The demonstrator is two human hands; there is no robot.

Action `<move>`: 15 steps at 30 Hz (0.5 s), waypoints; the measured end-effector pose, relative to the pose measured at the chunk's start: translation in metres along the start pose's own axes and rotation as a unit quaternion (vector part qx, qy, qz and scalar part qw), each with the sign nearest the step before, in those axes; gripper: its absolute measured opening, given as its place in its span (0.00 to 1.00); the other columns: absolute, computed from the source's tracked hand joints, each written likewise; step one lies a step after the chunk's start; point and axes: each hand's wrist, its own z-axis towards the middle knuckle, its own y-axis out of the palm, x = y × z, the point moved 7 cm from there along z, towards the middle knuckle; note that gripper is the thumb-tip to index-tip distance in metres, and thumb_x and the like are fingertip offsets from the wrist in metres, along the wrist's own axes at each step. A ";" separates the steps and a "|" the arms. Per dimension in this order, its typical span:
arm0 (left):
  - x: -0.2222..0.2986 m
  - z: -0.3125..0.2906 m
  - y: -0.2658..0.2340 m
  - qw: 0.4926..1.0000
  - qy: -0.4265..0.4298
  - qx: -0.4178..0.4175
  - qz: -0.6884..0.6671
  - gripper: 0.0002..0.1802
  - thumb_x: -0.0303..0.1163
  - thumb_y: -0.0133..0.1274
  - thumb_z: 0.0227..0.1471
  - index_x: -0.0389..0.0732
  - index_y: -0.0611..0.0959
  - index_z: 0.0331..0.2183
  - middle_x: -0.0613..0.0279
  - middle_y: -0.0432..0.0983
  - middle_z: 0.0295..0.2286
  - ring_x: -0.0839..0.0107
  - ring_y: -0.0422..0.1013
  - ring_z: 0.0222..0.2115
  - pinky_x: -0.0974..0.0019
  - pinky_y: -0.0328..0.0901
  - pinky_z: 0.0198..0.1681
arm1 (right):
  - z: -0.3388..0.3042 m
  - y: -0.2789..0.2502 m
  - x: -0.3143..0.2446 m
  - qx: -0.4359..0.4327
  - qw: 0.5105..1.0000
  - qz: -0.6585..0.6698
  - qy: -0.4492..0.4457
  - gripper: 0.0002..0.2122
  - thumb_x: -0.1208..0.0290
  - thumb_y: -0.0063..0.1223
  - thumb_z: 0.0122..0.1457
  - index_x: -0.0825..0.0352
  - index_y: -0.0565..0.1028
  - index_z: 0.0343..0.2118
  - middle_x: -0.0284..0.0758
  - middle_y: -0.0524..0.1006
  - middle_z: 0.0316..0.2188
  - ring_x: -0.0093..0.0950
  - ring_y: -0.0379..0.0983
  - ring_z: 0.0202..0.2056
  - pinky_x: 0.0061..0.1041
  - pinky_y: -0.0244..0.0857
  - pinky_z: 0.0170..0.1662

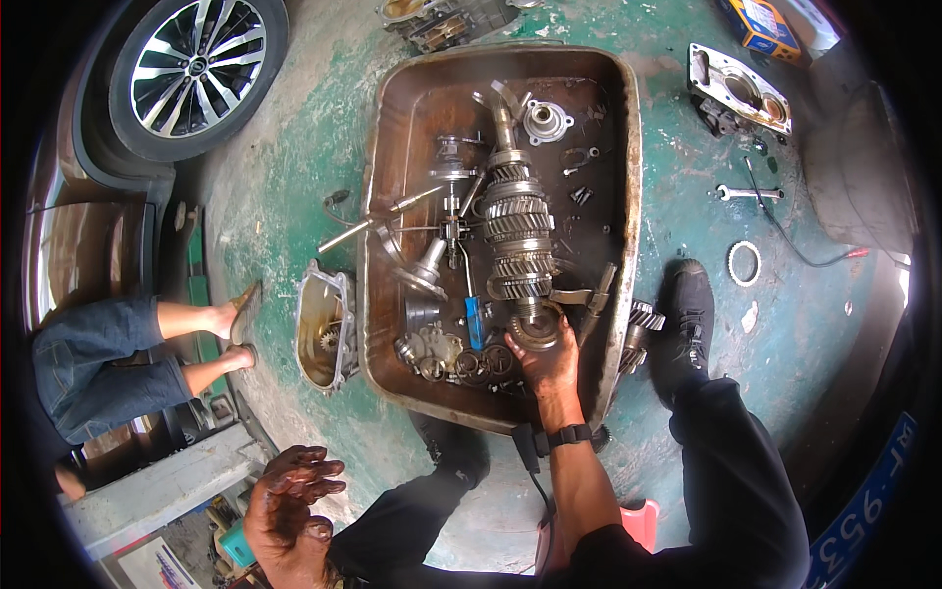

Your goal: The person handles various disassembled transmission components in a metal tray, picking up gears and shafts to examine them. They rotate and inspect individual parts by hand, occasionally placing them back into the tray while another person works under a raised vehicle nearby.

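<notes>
In a brown metal tray [628, 196] lies a long gear shaft [520, 221] stacked with several helical gears. At its near end my right hand [551, 365] grips a round metal gear ring [535, 332], thumb and fingers around its rim; whether the ring sits on the shaft I cannot tell. My left hand [291, 510], dark with grease, is raised outside the tray at the lower left. Its fingers are loosely bent and apart, with nothing visible in them. A blue-handled screwdriver [474, 322] lies left of the ring.
Shafts [422, 270], a flanged cover [546, 122] and small parts share the tray. On the green floor lie an open housing [327, 334], a wrench [749, 192], a toothed ring [744, 263] and a metal casing [738, 86]. Another person's legs [186, 344] and a car wheel [196, 69] are at left.
</notes>
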 end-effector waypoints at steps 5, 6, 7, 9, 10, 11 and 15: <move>0.001 0.001 0.003 1.000 0.013 -0.004 -0.003 0.28 0.44 0.59 0.50 0.30 0.75 0.43 0.44 0.74 0.42 0.57 0.75 0.36 0.63 0.71 0.36 | -0.012 -0.005 0.006 0.032 0.999 -0.010 -0.001 0.19 0.58 0.51 0.59 0.61 0.69 0.50 0.41 0.73 0.49 0.46 0.73 0.48 0.57 0.68 0.49; 0.001 0.001 0.003 1.000 0.010 -0.003 -0.001 0.28 0.44 0.59 0.50 0.29 0.75 0.43 0.44 0.74 0.42 0.56 0.75 0.36 0.62 0.71 0.35 | -0.018 -0.002 0.008 0.009 0.999 -0.048 -0.015 0.21 0.53 0.49 0.59 0.62 0.70 0.50 0.40 0.74 0.47 0.40 0.74 0.47 0.51 0.71 0.46; 0.001 0.001 0.003 1.000 0.006 -0.001 0.001 0.28 0.44 0.59 0.50 0.29 0.75 0.43 0.44 0.74 0.42 0.56 0.75 0.36 0.62 0.72 0.35 | -0.023 -0.005 0.009 0.026 0.998 -0.057 -0.012 0.22 0.54 0.50 0.59 0.63 0.70 0.50 0.40 0.74 0.47 0.40 0.74 0.46 0.51 0.71 0.46; 0.002 0.001 0.002 1.000 0.004 0.001 0.004 0.28 0.43 0.58 0.50 0.28 0.74 0.43 0.43 0.74 0.42 0.56 0.75 0.36 0.62 0.72 0.35 | -0.033 -0.003 0.015 -0.006 0.998 -0.058 -0.006 0.22 0.54 0.50 0.58 0.64 0.70 0.50 0.40 0.75 0.47 0.40 0.74 0.46 0.51 0.71 0.46; 0.002 0.001 0.003 1.000 0.006 0.000 0.003 0.28 0.43 0.58 0.50 0.27 0.74 0.43 0.43 0.74 0.42 0.55 0.75 0.36 0.62 0.72 0.35 | -0.038 -0.006 0.018 0.010 0.998 -0.060 0.012 0.22 0.55 0.51 0.58 0.65 0.70 0.51 0.41 0.75 0.47 0.40 0.74 0.46 0.51 0.71 0.47; 0.002 0.002 0.003 1.000 0.008 0.000 0.003 0.29 0.43 0.58 0.50 0.27 0.74 0.43 0.43 0.74 0.42 0.55 0.75 0.36 0.62 0.72 0.35 | -0.041 -0.006 0.021 -0.005 0.998 -0.054 0.027 0.23 0.56 0.52 0.57 0.65 0.69 0.51 0.41 0.75 0.47 0.40 0.74 0.46 0.52 0.71 0.47; -0.006 0.001 -0.002 0.997 -0.039 0.015 0.070 0.28 0.42 0.56 0.51 0.26 0.73 0.43 0.40 0.74 0.42 0.54 0.75 0.35 0.62 0.72 0.34 | -0.054 -0.001 0.031 -0.042 0.996 -0.058 0.057 0.21 0.63 0.55 0.55 0.67 0.70 0.50 0.42 0.75 0.48 0.45 0.73 0.49 0.58 0.67 0.51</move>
